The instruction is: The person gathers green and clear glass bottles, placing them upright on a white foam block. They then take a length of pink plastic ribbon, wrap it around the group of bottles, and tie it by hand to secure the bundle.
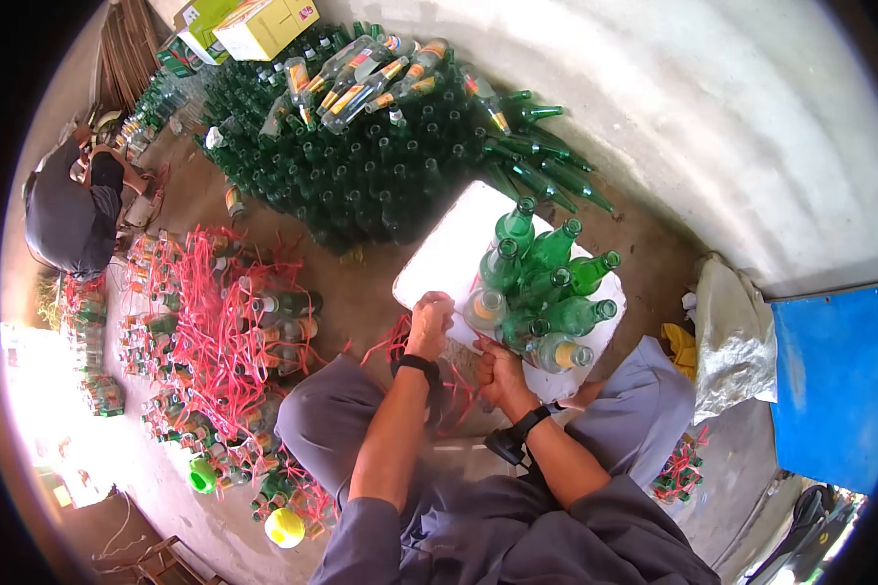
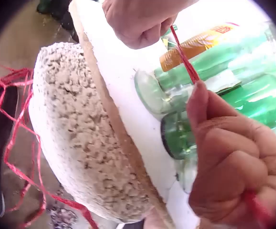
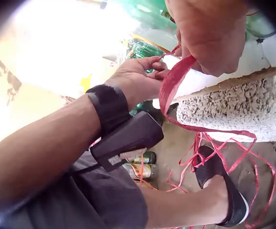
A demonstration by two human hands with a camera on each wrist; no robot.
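Right up close, the right hand [image 1: 500, 375] pinches a red strip [image 2: 185, 57] and the left hand [image 1: 431, 327] grips it too, stretched straight between them beside upright bottles [image 1: 548, 252] on a white block [image 1: 437, 255], massed green bottles [image 1: 361, 180] standing beyond!

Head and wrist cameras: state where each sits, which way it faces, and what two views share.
Head: on the head, facing forward and down at glass bottles; forearms, knees, left grip and right grip show.
Left wrist: on that wrist, facing the glass bottles and right grip; left grip cropped at top.
Right wrist: on that wrist, facing across at the left forearm; both grips and a leg show.
Shared: both wrist views show both grips, the red strip and the rough side of the white block.
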